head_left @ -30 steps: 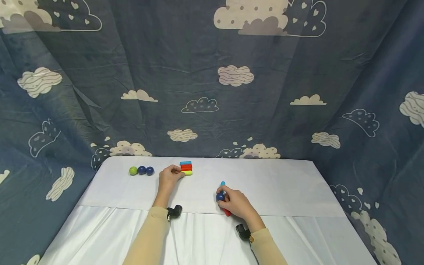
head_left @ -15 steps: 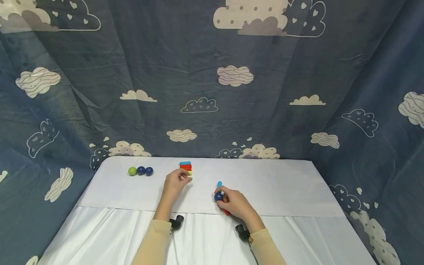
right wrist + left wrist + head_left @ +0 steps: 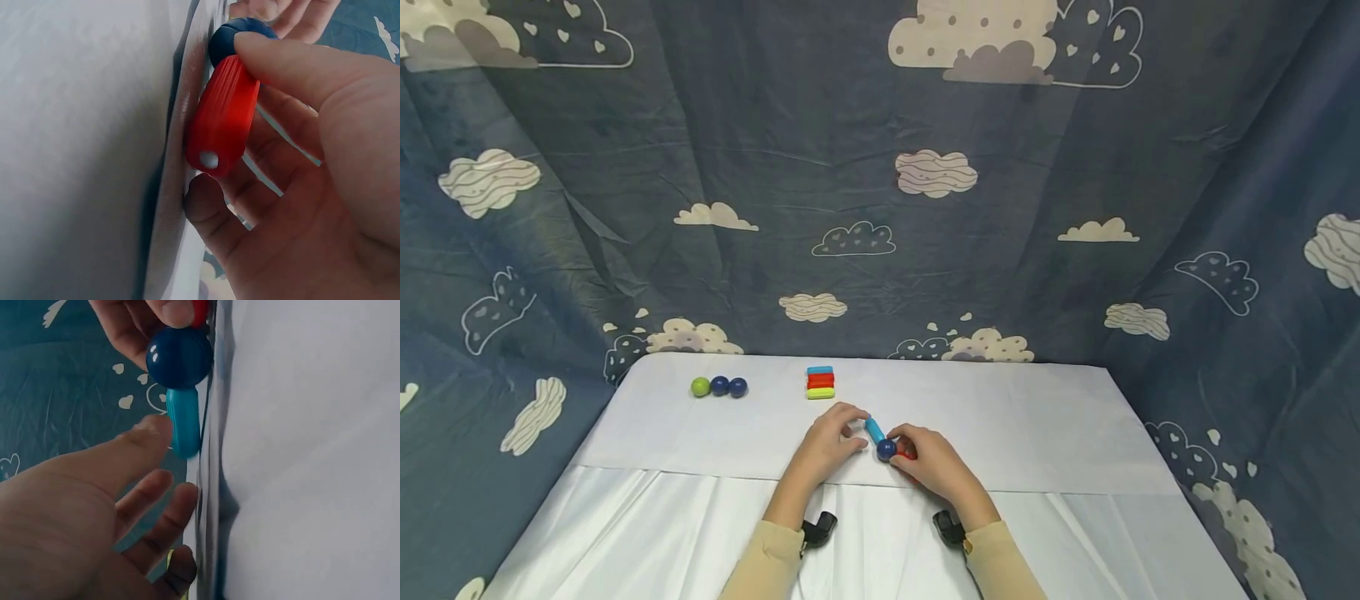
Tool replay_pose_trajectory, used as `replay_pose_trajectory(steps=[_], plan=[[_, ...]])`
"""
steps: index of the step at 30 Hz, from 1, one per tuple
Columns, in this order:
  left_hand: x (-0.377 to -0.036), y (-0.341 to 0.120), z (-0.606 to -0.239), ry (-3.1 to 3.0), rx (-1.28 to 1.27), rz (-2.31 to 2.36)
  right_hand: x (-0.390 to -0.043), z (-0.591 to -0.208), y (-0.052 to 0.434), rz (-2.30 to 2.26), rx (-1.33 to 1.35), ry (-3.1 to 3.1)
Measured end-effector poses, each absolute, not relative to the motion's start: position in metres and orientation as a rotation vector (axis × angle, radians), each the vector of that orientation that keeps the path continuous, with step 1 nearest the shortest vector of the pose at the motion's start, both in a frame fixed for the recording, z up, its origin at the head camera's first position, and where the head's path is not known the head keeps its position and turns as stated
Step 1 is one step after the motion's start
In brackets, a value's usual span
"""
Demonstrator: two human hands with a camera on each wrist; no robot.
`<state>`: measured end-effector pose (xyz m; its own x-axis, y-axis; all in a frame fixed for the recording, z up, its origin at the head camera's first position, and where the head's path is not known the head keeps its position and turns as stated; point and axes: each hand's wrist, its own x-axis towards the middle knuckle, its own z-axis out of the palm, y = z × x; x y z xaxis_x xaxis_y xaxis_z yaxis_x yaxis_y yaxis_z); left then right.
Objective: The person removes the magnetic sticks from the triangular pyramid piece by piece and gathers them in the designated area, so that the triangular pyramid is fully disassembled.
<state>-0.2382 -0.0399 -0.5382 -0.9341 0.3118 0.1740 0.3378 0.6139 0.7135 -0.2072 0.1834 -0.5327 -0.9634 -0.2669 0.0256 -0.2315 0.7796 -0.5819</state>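
Near the head view's centre, the left hand (image 3: 826,442), fingers spread, is touching the blue stick (image 3: 874,429), which is angling up-left from the blue ball (image 3: 886,449); the right hand (image 3: 934,463) is pinching the red stick (image 3: 222,119).

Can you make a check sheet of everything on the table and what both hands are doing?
Surface: white cloth-covered table, creased along the near edge.
Things in hand: dark blue ball joined to a light blue stick and a red ribbed stick.
Clutter: stack of coloured sticks at the back; green ball and two dark blue balls in a row at back left.
Hands: right hand grips the red ribbed stick; left hand has its thumb at the light blue stick, fingers relaxed.
Cables: nothing seen.
Surroundings: dark blue cloud-print curtain behind and at both sides.
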Motion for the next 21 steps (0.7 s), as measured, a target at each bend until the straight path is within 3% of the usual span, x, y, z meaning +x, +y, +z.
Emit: replay_pose_trajectory(steps=[21], plan=[[-0.236,-0.042,-0.550,-2.851,-0.572,-1.246,-0.208,-0.536,0.187,-0.986,-0.441,2.921]])
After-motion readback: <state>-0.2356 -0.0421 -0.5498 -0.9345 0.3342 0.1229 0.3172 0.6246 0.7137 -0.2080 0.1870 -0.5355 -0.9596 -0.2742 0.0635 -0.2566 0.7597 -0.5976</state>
